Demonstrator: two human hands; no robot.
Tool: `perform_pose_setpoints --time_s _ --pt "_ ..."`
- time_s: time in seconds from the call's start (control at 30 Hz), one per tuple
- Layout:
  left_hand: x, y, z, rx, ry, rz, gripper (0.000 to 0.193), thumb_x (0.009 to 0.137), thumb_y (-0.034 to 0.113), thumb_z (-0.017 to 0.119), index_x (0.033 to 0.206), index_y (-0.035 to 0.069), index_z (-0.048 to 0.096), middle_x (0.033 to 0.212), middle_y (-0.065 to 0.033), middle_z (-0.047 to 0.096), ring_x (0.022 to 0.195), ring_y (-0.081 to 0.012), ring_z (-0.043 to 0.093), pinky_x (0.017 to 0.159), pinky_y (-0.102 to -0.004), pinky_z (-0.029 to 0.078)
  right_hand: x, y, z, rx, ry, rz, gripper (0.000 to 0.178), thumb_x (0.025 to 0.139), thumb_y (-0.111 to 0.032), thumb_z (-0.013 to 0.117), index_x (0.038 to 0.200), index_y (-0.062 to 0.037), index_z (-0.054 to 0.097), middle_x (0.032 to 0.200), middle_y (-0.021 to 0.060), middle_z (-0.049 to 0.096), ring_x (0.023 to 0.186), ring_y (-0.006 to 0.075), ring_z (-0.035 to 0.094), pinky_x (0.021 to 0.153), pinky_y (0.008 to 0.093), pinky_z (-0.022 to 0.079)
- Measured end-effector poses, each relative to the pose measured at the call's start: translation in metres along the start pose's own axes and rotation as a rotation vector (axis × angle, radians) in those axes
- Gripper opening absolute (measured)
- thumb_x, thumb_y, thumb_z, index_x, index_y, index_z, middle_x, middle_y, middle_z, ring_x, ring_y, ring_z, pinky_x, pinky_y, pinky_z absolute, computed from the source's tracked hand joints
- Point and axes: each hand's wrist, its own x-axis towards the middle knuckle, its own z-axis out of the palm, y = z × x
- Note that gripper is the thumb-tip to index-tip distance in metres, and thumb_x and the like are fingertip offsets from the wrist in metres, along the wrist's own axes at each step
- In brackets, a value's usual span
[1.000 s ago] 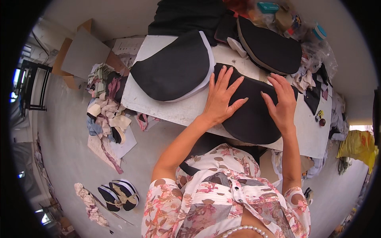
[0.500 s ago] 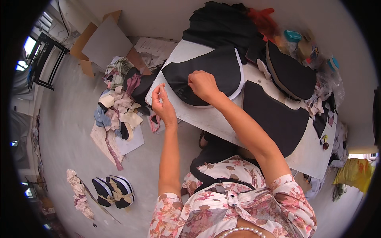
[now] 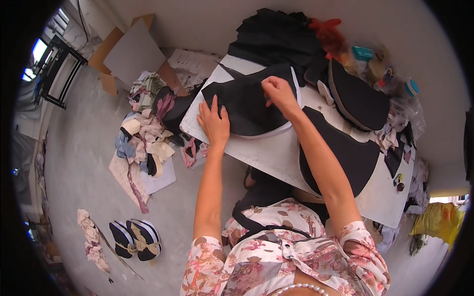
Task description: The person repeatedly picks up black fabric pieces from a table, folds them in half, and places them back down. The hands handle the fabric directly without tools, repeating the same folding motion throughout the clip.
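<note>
A black sheet of smooth material (image 3: pixel 247 108) lies over a rounded piece with a white edge (image 3: pixel 297 84) on the white table. My left hand (image 3: pixel 214 122) rests flat on the near left edge of the sheet, fingers spread. Above the sheet's right part is my right hand (image 3: pixel 279 93), its fingers curled together. Whether those fingers pinch the sheet or something small cannot be made out. A narrow dark corner of material (image 3: pixel 231 71) sticks out at the far left of the sheet.
Another black cut piece (image 3: pixel 340 148) lies under my right forearm. Farther right stands a thick black rounded pad (image 3: pixel 360 96). Crumpled black material (image 3: pixel 276 39) is heaped at the back. Left of the white table (image 3: pixel 256 158) are a fabric scrap pile (image 3: pixel 145 135) and tied black pieces (image 3: pixel 143 239).
My left hand has come down flat onto the sheet's left edge. My right hand has moved right and slightly away. The sheet has shifted, and a dark corner now shows at its far left.
</note>
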Motion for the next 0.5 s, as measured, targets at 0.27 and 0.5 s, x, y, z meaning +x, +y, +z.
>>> perform_pose_setpoints --time_s 0.27,0.5 --pt "0.002 -0.019 0.007 0.088 -0.022 0.031 0.046 0.095 0.030 0.049 0.139 0.016 0.049 0.143 -0.0249 0.039 0.137 -0.0395 0.030 0.112 -0.0543 0.019 -0.045 -0.047 -0.191 0.824 0.298 -0.207 0.019 0.092 -0.024 0.058 0.102 -0.0082 0.064 0.093 0.0005 0.067 0.080 0.0121 0.063 0.075 0.0266 0.050" --pt "0.006 0.093 -0.054 -0.262 0.074 0.233 0.034 0.087 0.010 0.063 0.121 0.003 0.061 0.133 -0.0179 0.050 0.125 -0.0314 0.049 0.099 -0.0419 0.042 -0.123 -0.098 -0.230 0.286 0.122 -0.380 0.019 0.089 -0.021 0.058 0.097 -0.0036 0.063 0.091 0.0007 0.064 0.080 0.0112 0.061 0.070 0.0266 0.049"
